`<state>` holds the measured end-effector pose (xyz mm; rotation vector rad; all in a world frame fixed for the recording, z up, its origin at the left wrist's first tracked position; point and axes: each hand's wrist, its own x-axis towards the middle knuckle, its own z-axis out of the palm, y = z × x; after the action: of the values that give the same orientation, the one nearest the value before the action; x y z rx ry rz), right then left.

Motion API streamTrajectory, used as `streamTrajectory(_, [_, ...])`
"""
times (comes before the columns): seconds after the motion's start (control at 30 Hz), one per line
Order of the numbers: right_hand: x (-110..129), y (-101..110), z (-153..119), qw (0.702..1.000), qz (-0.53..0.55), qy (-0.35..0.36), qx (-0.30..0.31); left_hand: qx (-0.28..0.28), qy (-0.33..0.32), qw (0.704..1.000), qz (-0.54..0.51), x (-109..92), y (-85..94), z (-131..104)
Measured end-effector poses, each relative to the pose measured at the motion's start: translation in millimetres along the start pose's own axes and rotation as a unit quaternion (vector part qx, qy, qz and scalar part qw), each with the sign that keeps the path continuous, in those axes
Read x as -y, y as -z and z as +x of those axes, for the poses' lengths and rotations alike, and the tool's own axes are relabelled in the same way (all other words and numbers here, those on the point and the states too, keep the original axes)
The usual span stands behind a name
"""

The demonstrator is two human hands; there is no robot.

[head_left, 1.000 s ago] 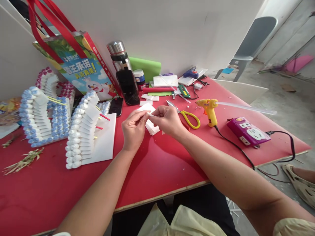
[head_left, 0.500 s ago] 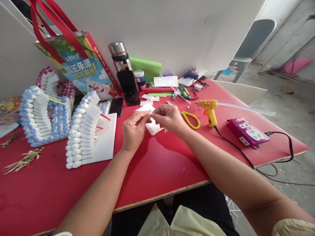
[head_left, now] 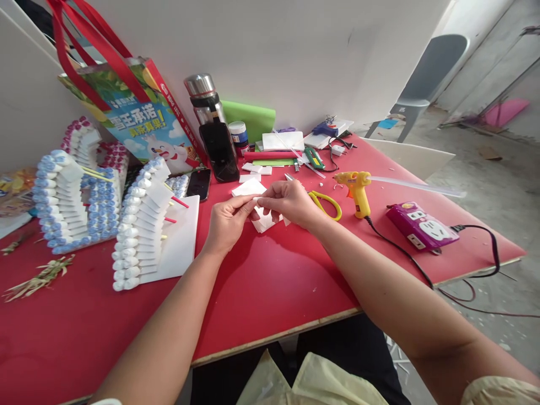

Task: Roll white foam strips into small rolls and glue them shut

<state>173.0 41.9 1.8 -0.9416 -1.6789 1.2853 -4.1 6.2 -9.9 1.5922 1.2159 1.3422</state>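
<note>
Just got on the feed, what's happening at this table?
A person is pinching a small white piece between the fingertips of the left hand and right hand, just above some white sheets on the red table. The yellow glue gun lies to the right, out of both hands, and the yellow-handled tool is partly hidden behind the right hand. To the left stands a white fan-shaped craft. What the small piece is, I can't tell.
</note>
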Motion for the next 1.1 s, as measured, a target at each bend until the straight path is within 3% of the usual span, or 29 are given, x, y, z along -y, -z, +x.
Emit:
streamTrajectory(0.1, [2,-3,-2,0.998,-0.059,0.001,-0.032,-0.014,-0.005,1.000,0.002,2,-1.9,0])
streamTrajectory(0.33, [6,-6,-7,0.971,-0.206,0.091,-0.075,-0.026,-0.014,1.000,0.005,-4,-4.9,-4])
streamTrajectory(0.63, [8,-6,-11,0.996,-0.058,0.055,0.035,-0.066,-0.053,0.995,0.055,-3,-6.5,-9])
streamTrajectory(0.77, [4,-9,-10,0.997,-0.047,0.053,0.022,-0.078,-0.061,0.992,0.078,0,-8.5,-9])
streamTrajectory(0.9, [0,-12,-7,0.998,-0.044,0.045,0.009,-0.096,-0.108,0.981,0.127,6,-9.1,-9])
streamTrajectory(1.1, [-4,-15,-5,0.999,-0.047,0.012,-0.009,-0.082,-0.129,0.975,0.163,14,-10.2,-9])
